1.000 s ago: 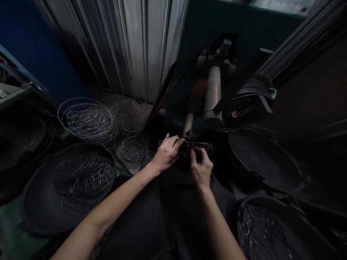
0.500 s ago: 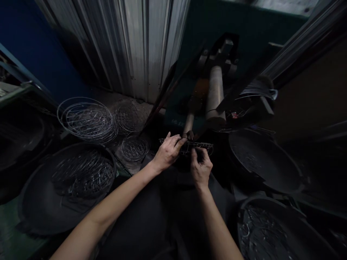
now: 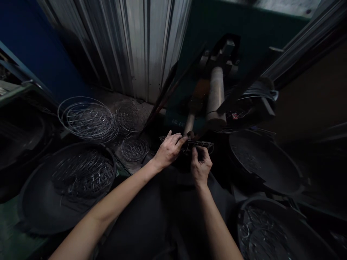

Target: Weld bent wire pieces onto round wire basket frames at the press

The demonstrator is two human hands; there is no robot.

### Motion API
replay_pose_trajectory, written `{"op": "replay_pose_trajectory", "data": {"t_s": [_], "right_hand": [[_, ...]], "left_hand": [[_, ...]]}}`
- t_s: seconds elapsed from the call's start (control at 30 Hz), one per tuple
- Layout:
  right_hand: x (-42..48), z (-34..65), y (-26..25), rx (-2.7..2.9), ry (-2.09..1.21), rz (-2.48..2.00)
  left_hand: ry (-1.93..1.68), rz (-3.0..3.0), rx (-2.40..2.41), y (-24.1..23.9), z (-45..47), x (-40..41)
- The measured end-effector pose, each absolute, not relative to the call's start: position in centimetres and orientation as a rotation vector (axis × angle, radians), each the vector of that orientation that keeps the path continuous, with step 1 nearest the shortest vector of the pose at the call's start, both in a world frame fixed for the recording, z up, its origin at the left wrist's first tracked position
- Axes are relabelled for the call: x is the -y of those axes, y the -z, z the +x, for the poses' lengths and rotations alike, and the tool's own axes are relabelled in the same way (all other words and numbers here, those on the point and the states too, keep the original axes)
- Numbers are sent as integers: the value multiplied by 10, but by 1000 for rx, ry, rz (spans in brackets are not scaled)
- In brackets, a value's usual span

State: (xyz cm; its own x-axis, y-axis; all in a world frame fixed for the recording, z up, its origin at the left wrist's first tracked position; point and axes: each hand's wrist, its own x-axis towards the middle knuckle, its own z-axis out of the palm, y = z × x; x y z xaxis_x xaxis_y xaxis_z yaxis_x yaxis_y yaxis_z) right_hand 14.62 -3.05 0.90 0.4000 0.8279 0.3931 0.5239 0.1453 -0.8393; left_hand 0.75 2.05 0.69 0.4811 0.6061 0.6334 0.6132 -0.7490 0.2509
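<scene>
A round wire frame (image 3: 206,145) lies nearly edge-on at the lower electrode (image 3: 190,122) of a machine that looks like a spot welder. My left hand (image 3: 169,150) grips the frame's left part, with thumb and forefinger reaching toward the electrode tip. At the frame's near right side, my right hand (image 3: 201,164) pinches it between thumb and curled fingers. Above and to the right of the hands juts a thick metal cylinder (image 3: 216,95). Shadow hides the exact contact between the fingertips and the wire.
Stacked wire rings (image 3: 88,119) and a smaller wire pile (image 3: 135,147) stand on the left floor. A black basin (image 3: 38,202) holds bent wire pieces. To the right are another basin (image 3: 287,169) and a basin of small wire parts (image 3: 300,231). Corrugated metal wall (image 3: 146,47) rises behind.
Both hands keep their hold on the wire frame, with almost no movement. The view has shifted very slightly.
</scene>
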Motion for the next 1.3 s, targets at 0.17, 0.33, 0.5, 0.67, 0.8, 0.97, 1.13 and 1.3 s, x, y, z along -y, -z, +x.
{"op": "replay_pose_trajectory", "data": {"t_s": [0.17,0.33,0.5,0.67,0.8,0.97,1.13,1.3], "right_hand": [[31,146,-5,1253,-329,-1498],[34,145,-4,1248,-322,-1506],[34,145,-1,1243,-315,-1487],[32,146,-2,1238,-319,-1486],[30,146,-4,1250,-286,-1477],[28,146,-2,1255,-288,-1449],[25,145,-2,1255,-286,-1439],[23,144,-1,1245,-301,-1431]], "left_hand": [[1163,-2661,1061,-6,7,-19],[1180,-2683,1070,-5,8,-15],[1201,-2692,1084,-2,9,-16],[1225,-2689,1083,-3,9,-20],[1219,-2687,1073,-4,10,-22],[1205,-2699,1095,-2,9,-25],[1180,-2681,1090,-1,8,-27],[1197,-2638,1087,-1,9,-27]]}}
